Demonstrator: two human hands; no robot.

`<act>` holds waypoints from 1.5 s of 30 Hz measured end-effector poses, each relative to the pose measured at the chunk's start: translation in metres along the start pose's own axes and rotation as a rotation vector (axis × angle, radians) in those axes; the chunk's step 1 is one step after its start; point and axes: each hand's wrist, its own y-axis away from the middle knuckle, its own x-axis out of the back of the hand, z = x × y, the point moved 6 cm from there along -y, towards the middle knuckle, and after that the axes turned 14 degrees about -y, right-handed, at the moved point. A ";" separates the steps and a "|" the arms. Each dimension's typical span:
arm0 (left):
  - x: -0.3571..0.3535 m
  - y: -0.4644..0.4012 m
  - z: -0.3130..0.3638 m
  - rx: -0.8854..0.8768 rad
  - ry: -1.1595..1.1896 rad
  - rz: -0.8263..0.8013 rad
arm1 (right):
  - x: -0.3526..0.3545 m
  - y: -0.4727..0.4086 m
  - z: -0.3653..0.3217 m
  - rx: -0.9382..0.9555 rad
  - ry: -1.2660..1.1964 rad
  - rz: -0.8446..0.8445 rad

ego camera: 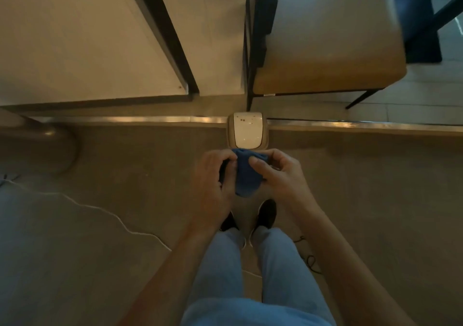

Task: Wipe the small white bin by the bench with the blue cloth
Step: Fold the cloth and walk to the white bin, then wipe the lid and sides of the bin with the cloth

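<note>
No text, label, brand or number can be read anywhere.

1. Both bare forearms are extended forward from the 6 o'clock edge, converging toward the centre.
2. The left hand (213,175) is curled at 9 o'clock of the blue cloth (246,175), which is gripped.
3. The right hand (278,173) is curled at 3 o'clock, the cloth pinched under its thumb.
</note>
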 end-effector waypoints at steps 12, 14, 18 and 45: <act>-0.158 -0.022 -0.119 0.037 -0.097 -0.044 | 0.052 -0.125 0.132 -0.047 -0.028 0.018; -0.186 -0.025 -0.140 0.038 -0.129 -0.038 | 0.059 -0.148 0.157 -0.055 -0.035 0.012; -0.239 -0.030 -0.182 0.044 -0.171 -0.018 | 0.072 -0.196 0.205 -0.052 -0.024 -0.010; -0.392 -0.038 -0.297 0.114 -0.097 0.263 | 0.109 -0.314 0.335 0.008 -0.136 -0.092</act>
